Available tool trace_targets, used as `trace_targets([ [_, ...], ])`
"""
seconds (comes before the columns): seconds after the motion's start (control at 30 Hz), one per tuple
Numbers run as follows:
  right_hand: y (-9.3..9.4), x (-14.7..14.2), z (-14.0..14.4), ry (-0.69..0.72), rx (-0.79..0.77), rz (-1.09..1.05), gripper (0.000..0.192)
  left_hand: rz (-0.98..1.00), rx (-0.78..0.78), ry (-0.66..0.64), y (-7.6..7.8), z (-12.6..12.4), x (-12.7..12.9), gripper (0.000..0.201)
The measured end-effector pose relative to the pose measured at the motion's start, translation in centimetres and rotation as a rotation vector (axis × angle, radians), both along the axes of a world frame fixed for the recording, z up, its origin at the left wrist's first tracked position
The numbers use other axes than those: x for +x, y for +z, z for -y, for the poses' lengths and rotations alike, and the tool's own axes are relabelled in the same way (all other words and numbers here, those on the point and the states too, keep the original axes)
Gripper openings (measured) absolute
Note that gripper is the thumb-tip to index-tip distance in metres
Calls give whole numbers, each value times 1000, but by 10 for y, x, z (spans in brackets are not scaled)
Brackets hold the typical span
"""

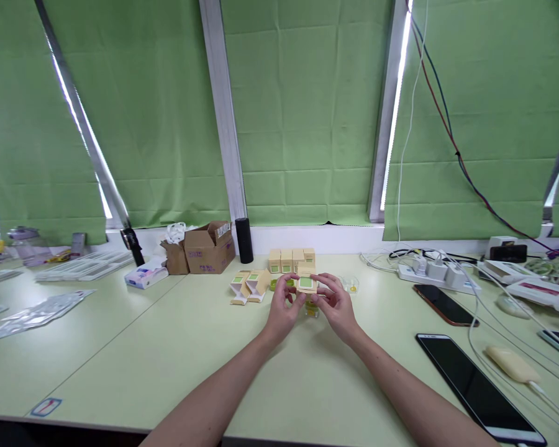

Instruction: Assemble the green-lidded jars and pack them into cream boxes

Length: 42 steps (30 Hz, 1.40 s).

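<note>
Between my left hand (283,306) and my right hand (337,304) is a small cream cardboard box (306,283) with a green square on its face. The fingers of both hands pinch it from its two sides, above the table. Just below the box stands a small clear container with yellow-green parts (312,309), partly hidden by my hands. To the left lie open, empty-looking cream boxes (250,285). Behind my hands several closed cream boxes (286,261) stand in a row. A green round item (273,284) shows beside my left hand, and a clear round container (351,285) beside my right.
A brown carton (210,251), a black cylinder (244,241) and a tissue pack (146,274) stand at the back left. On the right are a phone (445,304), a tablet (477,385), a power strip (435,277) and loose white cables. Plastic bags (40,313) lie far left.
</note>
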State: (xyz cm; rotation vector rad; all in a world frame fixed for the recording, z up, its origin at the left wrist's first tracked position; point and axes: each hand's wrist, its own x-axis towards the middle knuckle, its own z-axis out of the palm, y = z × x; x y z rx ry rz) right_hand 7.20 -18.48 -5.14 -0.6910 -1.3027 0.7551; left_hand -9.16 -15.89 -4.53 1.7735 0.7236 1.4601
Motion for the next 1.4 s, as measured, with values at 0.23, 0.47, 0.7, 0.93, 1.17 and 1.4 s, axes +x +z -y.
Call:
trace_targets([
  [0.23, 0, 0, -1, -4, -9, 6, 46, 6, -2, 20, 0, 0, 1, 40],
  [0.47, -3, -1, -4, -12, -37, 3, 41, -12, 12, 61, -2, -2, 2, 36],
  [0.7, -1, 3, -3, -1, -41, 16, 46, -36, 86, 68, 3, 2, 0, 34],
  [0.93, -2, 5, -4, -2, -28, 65, 52, -104, 162, 179, 2, 4, -2, 35],
  [1.17, 1, -3, 4, 9, 21, 156, 62, -162, 217, 284, -2, 1, -2, 45],
  [1.4, 11, -5, 18, 51, 94, 163, 68, -85, 152, 317, -1, -3, -1, 41],
])
